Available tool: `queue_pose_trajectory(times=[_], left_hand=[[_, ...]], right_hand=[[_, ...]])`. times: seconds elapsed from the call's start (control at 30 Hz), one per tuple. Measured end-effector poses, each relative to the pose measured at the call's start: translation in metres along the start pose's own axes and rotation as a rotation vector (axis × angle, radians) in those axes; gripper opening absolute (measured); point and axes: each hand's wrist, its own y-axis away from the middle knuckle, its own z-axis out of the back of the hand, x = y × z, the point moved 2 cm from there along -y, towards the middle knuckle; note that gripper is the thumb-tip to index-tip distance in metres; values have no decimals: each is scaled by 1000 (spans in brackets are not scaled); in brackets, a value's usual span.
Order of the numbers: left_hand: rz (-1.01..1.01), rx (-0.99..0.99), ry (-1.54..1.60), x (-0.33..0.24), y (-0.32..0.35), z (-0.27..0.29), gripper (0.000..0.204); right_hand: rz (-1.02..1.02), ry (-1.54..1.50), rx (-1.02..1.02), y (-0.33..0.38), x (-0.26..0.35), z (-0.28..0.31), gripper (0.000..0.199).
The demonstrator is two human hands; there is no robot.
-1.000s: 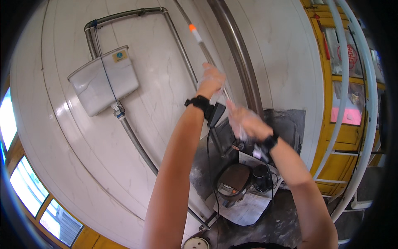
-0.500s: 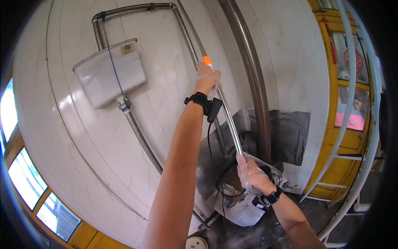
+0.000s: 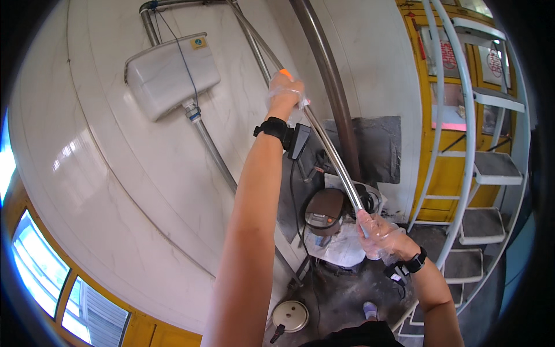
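So you've got the pole (image 3: 332, 153) in both hands, and it's slanting right across your view, from the top edge down to the lower right. Your left hand (image 3: 285, 95) is wrapped round it just below the orange collar (image 3: 285, 73), fingers closed. Your right hand (image 3: 383, 236) is clamped on the lower end, arm bent a bit, while the left arm's stretched way out in front. Clear plastic gloves on both, plus a black strap (image 3: 274, 127) on the left wrist and another one on the right. Up top the pole crosses the thin pipes by the wall; can't tell if it's actually touching them, and its far tip is out of frame. The white tank (image 3: 173, 75) hangs on the wall to your left, well apart from your hands, and the thick brown pipe (image 3: 330, 75) runs down to the right of your left hand. Behind the pole's lower stretch there's a brown cooker (image 3: 325, 211) with pale paper (image 3: 335, 246) around it. Down near the bottom edge you've got a round cream pot (image 3: 291, 316) with a dark handle, and over on the right a white ladder (image 3: 498, 168) in front of the yellow door (image 3: 436, 185).
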Motion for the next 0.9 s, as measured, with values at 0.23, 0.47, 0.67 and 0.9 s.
queue_pose_trajectory(times=[0.23, 0.47, 0.67, 0.9], left_hand=[[-16, 49, -49, -23, 87, 43, 29], [-33, -38, -101, -45, 150, 73, 33], [-114, -190, -99, -61, 189, 90, 35], [-121, -232, -137, -104, 158, 172, 34]], right_hand=[[-89, -7, -154, 76, -8, -43, 55], [-74, 52, -207, 134, -15, -65, 52], [-17, 329, -299, 181, -11, -54, 56], [21, 525, -283, 228, 53, -104, 65]])
